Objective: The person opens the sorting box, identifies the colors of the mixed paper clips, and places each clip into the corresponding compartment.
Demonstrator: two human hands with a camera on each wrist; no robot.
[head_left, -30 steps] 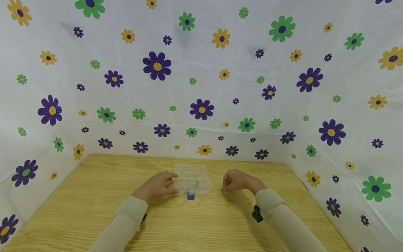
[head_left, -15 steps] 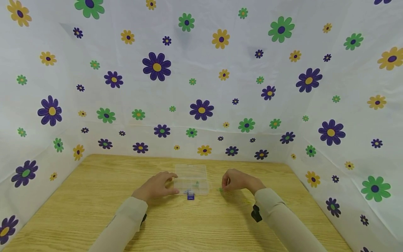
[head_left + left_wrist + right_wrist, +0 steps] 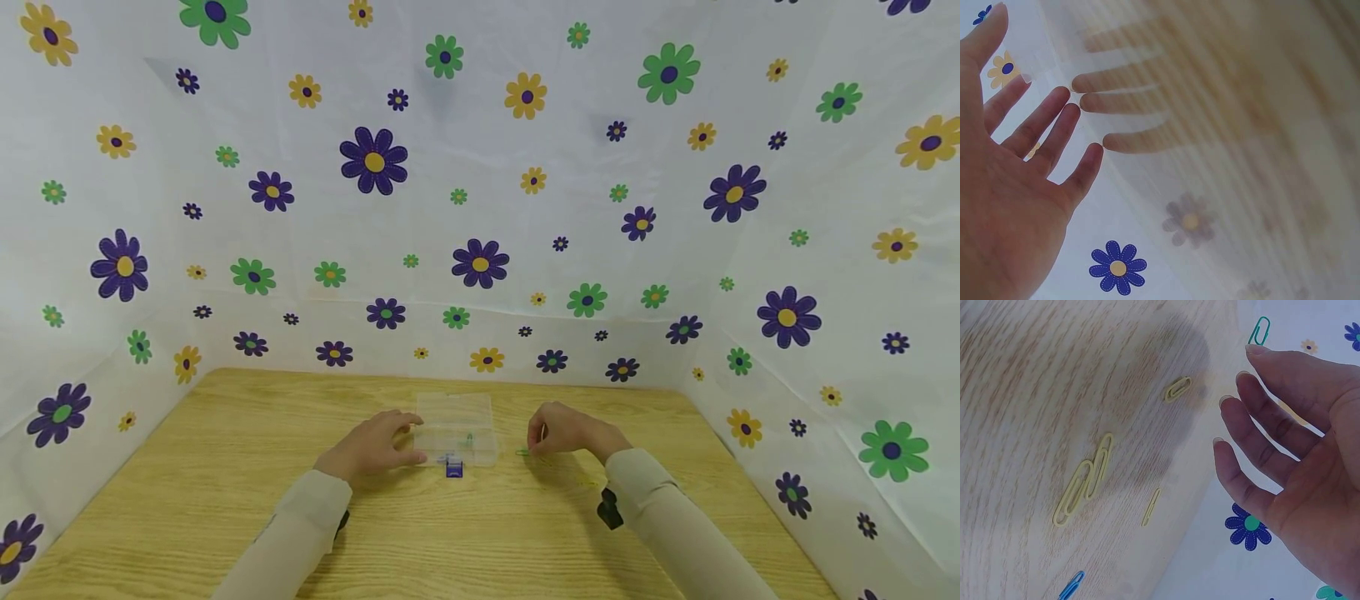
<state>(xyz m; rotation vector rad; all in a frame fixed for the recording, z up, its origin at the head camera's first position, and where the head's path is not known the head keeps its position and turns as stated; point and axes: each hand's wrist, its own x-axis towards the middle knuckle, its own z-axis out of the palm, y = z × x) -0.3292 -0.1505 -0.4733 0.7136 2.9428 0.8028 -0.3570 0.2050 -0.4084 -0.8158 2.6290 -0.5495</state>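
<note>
In the head view a clear plastic box (image 3: 486,457) lies on the table with its lid laid back. My left hand (image 3: 381,442) is at its left side, fingers spread and relaxed, fingertips close by the box edge. A small green paper clip (image 3: 470,439) and some bluish ones (image 3: 448,457) show within the box. To the right of it, my right hand (image 3: 567,429) pinches another green paper clip (image 3: 1260,331) by its end, at the thumb tip (image 3: 1256,350). Several yellow paper clips (image 3: 1074,492) lie on the table below that hand in the right wrist view.
A purple clasp-like piece (image 3: 454,470) sits at the box's front edge. One blue paper clip (image 3: 1072,585) lies at the bottom of the right wrist view. White flowered sheets (image 3: 480,208) enclose the wooden table (image 3: 480,542) at the back and sides.
My right hand shifts slightly left with the green paper clip, which has turned a little. The left hand stays in place by the box.
</note>
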